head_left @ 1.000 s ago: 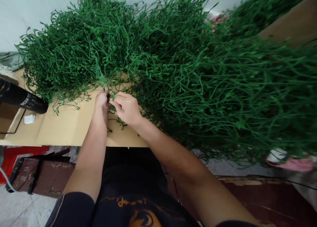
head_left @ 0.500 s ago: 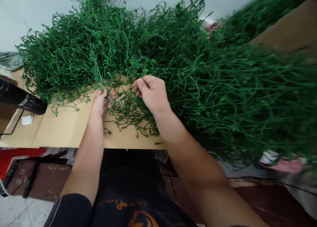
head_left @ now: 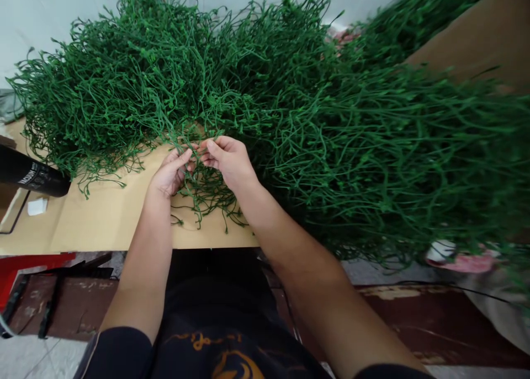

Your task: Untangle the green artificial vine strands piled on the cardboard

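My left hand [head_left: 176,169] is closed around a few thin green stems [head_left: 191,161] that look like artificial plant sprigs with small budded tips. Right beside it, my right hand [head_left: 223,157] pinches at the same stems with thumb and forefinger, and the fingertips of both hands nearly meet. What exactly lies between the right fingertips is too small to make out. Behind the hands rises a large tangled heap of the same green stems [head_left: 165,86]. Looser stems [head_left: 211,197] lie under and in front of my hands.
Brown cardboard [head_left: 95,219] covers the table. At the left lie a black vacuum bottle [head_left: 35,175] and a small white paper piece [head_left: 37,206]. More green stems [head_left: 393,158] overhang the table's right side. A brown board [head_left: 467,37] slants at the upper right.
My right hand has moved left to meet my left hand at the stems. My left hand has closed more firmly around them. The view has shifted slightly.
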A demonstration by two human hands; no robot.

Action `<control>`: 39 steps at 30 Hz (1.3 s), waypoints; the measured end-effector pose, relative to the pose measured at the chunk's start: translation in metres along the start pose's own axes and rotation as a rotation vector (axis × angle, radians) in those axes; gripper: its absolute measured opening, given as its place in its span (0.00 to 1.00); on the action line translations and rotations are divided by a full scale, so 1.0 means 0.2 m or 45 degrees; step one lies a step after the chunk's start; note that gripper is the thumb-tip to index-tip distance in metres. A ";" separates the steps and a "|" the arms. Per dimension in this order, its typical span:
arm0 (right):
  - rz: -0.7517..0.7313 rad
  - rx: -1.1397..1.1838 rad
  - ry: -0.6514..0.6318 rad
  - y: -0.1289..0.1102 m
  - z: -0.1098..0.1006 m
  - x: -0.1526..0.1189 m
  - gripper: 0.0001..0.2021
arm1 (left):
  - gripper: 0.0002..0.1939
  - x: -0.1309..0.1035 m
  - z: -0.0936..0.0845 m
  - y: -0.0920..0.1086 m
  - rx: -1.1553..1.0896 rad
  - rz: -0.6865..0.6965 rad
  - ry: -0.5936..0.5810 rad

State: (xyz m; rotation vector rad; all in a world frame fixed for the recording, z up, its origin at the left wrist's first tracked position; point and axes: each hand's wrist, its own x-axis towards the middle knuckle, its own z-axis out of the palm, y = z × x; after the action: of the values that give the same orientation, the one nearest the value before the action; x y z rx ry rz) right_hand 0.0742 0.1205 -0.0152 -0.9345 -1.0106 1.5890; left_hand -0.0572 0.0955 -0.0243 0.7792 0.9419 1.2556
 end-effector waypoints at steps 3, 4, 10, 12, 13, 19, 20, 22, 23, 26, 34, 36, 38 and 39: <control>-0.159 -0.201 0.054 0.04 -0.02 0.03 0.07 | 0.10 0.01 0.00 -0.01 0.049 0.025 0.034; -0.243 -0.305 0.082 0.06 -0.02 0.04 0.08 | 0.09 0.02 0.00 -0.02 0.082 0.036 0.091; -0.604 -0.769 0.200 0.13 -0.03 0.05 0.12 | 0.05 0.07 0.03 -0.05 0.249 0.158 0.387; -0.711 -0.809 0.198 0.14 -0.02 0.03 0.13 | 0.06 0.08 0.04 -0.05 0.252 0.179 0.409; -0.781 -0.830 0.182 0.15 -0.01 0.02 0.15 | 0.07 0.08 0.04 -0.06 0.246 0.190 0.417; -1.152 -1.056 0.025 0.16 0.01 -0.05 0.17 | 0.10 0.09 0.07 -0.07 0.109 0.224 0.542; -1.183 -1.079 0.025 0.16 0.01 -0.06 0.16 | 0.10 0.09 0.08 -0.07 0.095 0.210 0.564; -1.229 -1.087 0.032 0.16 0.01 -0.07 0.16 | 0.11 0.10 0.10 -0.07 0.089 0.185 0.587; -1.243 -1.077 0.030 0.16 0.01 -0.08 0.15 | 0.11 0.10 0.11 -0.07 0.093 0.174 0.596; -1.237 -1.030 -0.018 0.14 0.00 -0.10 0.15 | 0.11 0.11 0.11 -0.08 0.095 0.149 0.629; -0.548 -0.450 0.023 0.11 -0.06 -0.03 0.16 | 0.05 0.09 0.06 -0.02 -0.027 -0.040 0.434; -0.404 -0.297 0.055 0.12 -0.07 -0.01 0.18 | 0.05 0.07 0.06 0.00 -0.043 -0.019 0.428; -0.336 -0.225 0.050 0.13 -0.07 -0.01 0.20 | 0.05 0.06 0.07 0.01 -0.037 0.007 0.418; -0.313 -0.201 0.045 0.13 -0.07 -0.01 0.20 | 0.04 0.06 0.07 0.01 -0.031 0.016 0.422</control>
State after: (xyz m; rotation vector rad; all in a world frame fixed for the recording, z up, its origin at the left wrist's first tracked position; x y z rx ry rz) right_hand 0.0785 0.1168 -0.0438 -0.9027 -1.1912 1.2991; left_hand -0.0445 0.1080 -0.0173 0.5667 1.1859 1.4315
